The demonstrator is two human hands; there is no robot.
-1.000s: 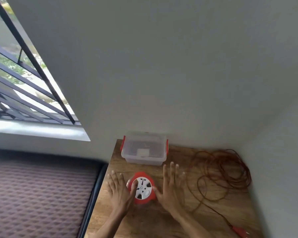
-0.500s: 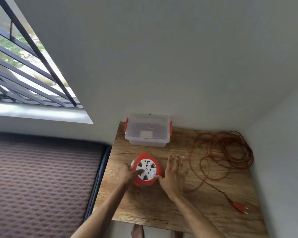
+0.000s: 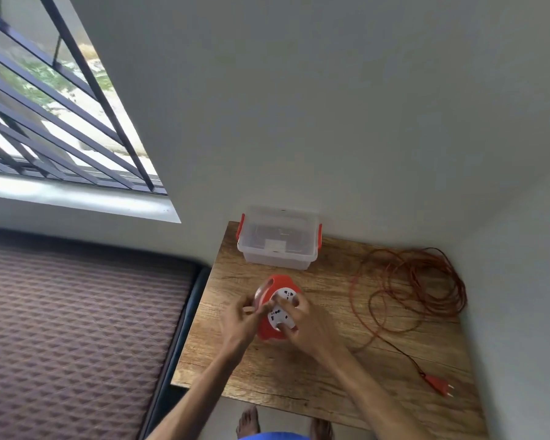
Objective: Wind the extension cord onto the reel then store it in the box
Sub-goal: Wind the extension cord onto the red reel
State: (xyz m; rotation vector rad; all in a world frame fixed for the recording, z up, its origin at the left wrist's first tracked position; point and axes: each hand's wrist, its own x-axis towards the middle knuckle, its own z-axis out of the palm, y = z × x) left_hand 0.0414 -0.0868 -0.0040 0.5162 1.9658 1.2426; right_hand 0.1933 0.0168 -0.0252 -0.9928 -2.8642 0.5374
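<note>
Wooden table (image 3: 346, 369) sits in a corner, grey walls behind and on the right. Barred window (image 3: 54, 122) upper left, with greenery outside. Brown quilted mattress (image 3: 77, 328) butts against the table's left edge. Bare feet visible on the floor below the near edge.

Both forearms come in from the bottom of the frame and meet at the reel (image 3: 278, 308), near the middle-left of the table.

Left hand (image 3: 240, 322): fingers curled, pinching the reel's translucent pink handle loop at the reel's left edge. Right hand (image 3: 311, 325): wrapped around the reel's right side, thumb and fingertips pressing on the white socket face. Both hands are closed on the reel, neither spread. Reel looks tilted, with its face turned up and toward the right hand; cannot tell whether its base is touching the table.

Reel: red body, round white face with dark socket holes. No cord visibly wound on it.

Cord (image 3: 419, 287): thin, orange-red, lying in a loose tangle of loops at the back right of the table, well apart from the reel. One strand runs forward to a red two-pin plug (image 3: 438, 385) near the front right edge.

Box (image 3: 278, 242): clear plastic, red side clips, at the back of the table against the wall, just behind the reel. Cannot tell if the lid is on.
</note>
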